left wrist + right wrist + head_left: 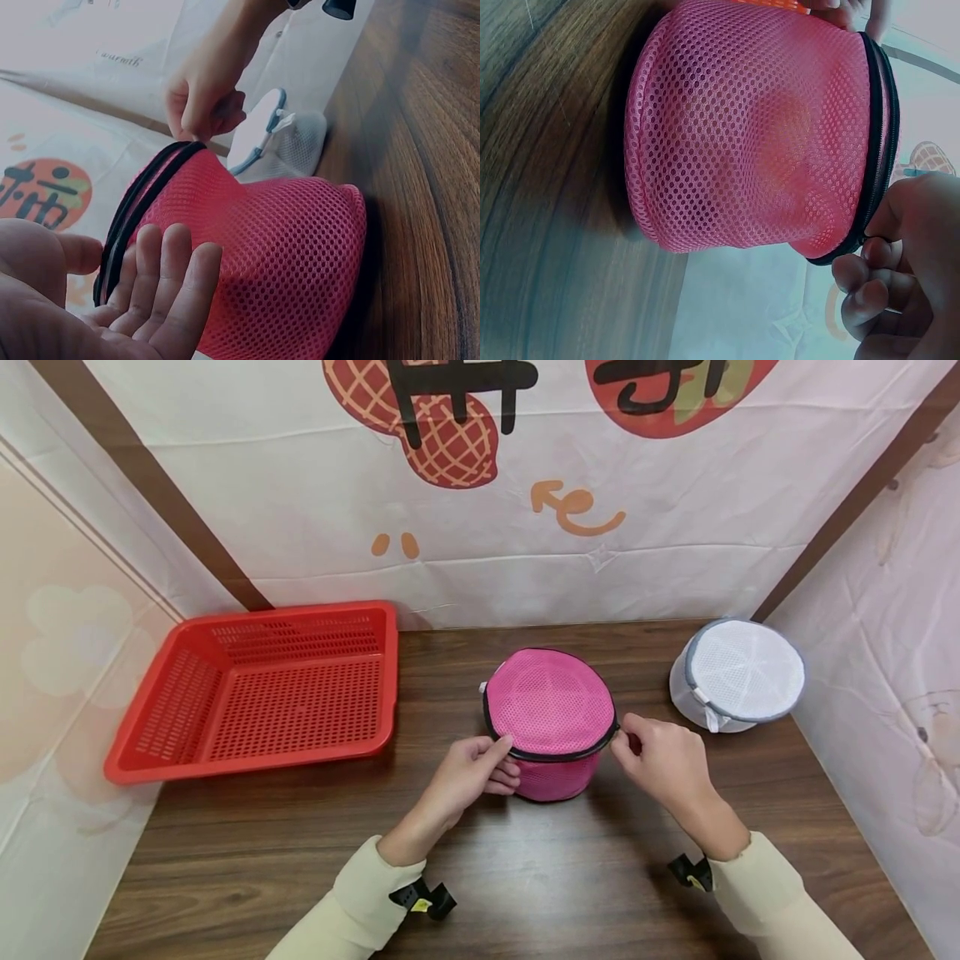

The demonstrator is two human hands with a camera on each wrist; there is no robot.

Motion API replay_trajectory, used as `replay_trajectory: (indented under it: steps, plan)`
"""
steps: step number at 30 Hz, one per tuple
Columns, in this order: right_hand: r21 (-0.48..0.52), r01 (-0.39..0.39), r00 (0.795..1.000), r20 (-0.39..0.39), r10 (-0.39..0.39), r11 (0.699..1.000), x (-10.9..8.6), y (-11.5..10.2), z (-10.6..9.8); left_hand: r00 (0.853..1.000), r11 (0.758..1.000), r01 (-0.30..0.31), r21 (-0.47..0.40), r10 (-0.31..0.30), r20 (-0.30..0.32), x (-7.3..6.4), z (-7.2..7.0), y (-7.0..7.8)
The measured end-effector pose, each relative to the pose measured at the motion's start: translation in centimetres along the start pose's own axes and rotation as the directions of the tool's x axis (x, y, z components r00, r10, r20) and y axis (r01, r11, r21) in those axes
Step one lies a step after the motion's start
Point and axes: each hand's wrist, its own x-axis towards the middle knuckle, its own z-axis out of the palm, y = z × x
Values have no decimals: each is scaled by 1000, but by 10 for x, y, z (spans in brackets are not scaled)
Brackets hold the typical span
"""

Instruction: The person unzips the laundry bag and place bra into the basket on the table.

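Observation:
A round pink mesh laundry bag (551,702) with a black zipped rim stands upright on the table, its lid lying over the top. At the bag's front left, my left hand (480,767) holds the rim, thumb above and fingers below against the mesh (292,247). My right hand (663,756) pinches the zipper pull (862,238) at the right side of the rim. In the right wrist view the black zipper (885,127) runs along the rim to these fingertips. Something orange shows faintly through the mesh.
A red plastic basket (251,764) with slotted sides stands at the left. At the back right is a white mesh laundry bag (746,668) with grey trim. Printed cloth walls (480,585) enclose the wooden table (510,877) at the back and both sides.

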Motion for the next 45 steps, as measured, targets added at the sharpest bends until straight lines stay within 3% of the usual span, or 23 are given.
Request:
replay_trajectory:
  steps: [5,15,22,33,45]
  plan:
    - [12,-1,1000,8,1,1000,-3,-4,-2,1000,1000,9,-15,-10,-12,0,-1,0]
    - [34,39,999,8,-39,999,-9,-13,-2,998,999,39,36,-40,51,1,-1,-1]
    - [62,117,993,-29,-115,991,-13,-21,-1,995,996,18,92,-27,98,1,2,-3]
    - [106,208,978,-47,-204,972,-18,-34,5,985,995,17,96,-34,171,1,9,-3]
    - [143,282,958,-91,-271,949,-18,-45,13,980,995,28,95,-46,192,5,16,-5]
